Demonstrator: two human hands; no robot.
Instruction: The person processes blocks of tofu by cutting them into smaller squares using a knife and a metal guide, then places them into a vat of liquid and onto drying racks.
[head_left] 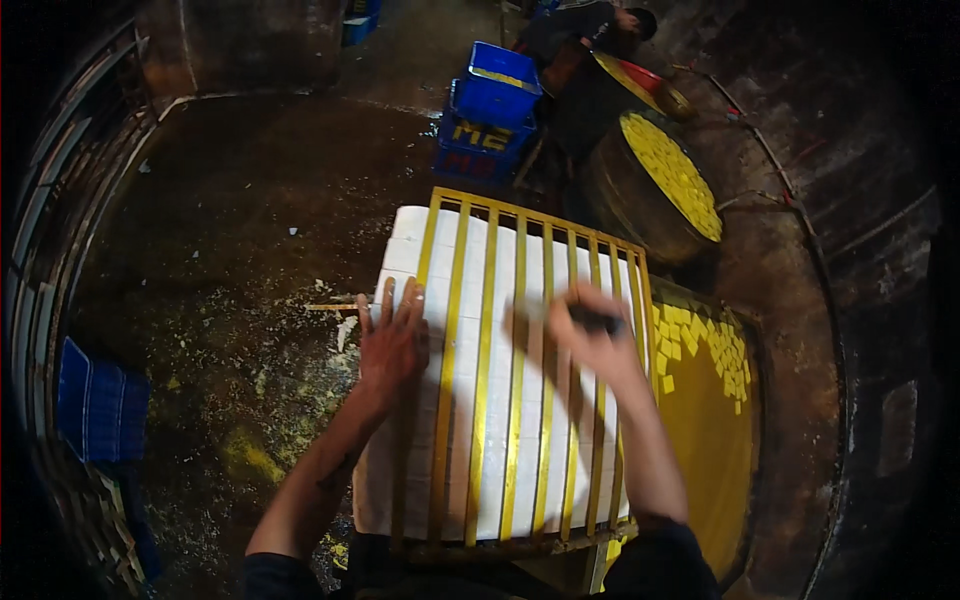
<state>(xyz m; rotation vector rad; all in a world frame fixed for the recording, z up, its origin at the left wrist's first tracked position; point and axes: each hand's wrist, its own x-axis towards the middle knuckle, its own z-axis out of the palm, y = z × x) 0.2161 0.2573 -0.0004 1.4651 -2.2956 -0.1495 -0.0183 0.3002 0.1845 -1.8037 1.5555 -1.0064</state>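
Observation:
A large white slab, which looks like tofu [402,262], lies below me, scored with lines into blocks. Over it rests a yellow slatted frame [483,380], its bars running away from me. My left hand [393,345] is spread flat at the slab's left side, fingertips by the frame's outermost left bar. Above the right half of the slats, my right hand [588,330] is closed around the dark handle of a knife [602,322]. Motion smears the hand and the pale blade, so I cannot tell whether the blade touches the slab.
On the right, a tank of yellow liquid [700,450] holds floating yellow squares [690,335]. Beyond stands a round vat [610,190] full of yellow pieces. Blue crates [490,135] are stacked ahead, near a bending person [585,30]. Another blue crate [100,405] sits left on the wet, littered floor.

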